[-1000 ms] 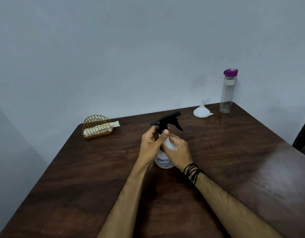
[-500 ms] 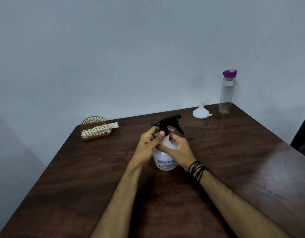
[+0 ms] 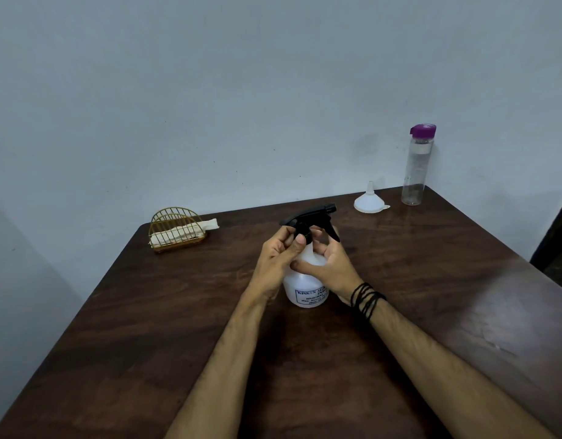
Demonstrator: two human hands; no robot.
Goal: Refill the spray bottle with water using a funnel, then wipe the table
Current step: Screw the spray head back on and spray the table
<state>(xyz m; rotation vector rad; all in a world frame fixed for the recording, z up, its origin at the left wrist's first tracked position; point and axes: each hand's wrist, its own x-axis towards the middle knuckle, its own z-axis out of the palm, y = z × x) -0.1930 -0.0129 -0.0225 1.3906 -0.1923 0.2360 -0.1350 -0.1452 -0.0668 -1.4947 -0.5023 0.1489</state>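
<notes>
White plastic spray bottle (image 3: 305, 288): left hand (image 3: 278, 263) pinches its black collar, right hand (image 3: 332, 269) grips its rounded shoulder.

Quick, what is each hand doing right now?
Left hand: pinches the black collar of the spray bottle.
Right hand: grips the spray bottle's body.

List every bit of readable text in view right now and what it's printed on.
"KISSAN": first line of the boxed blue label low on the white spray bottle; the rest of that line is cut off by the right hand.
Lower label lines: one seems to begin "MUMBAI"; the others are too small and blurred to read.
Water bottle, funnel: no text visible.
</notes>
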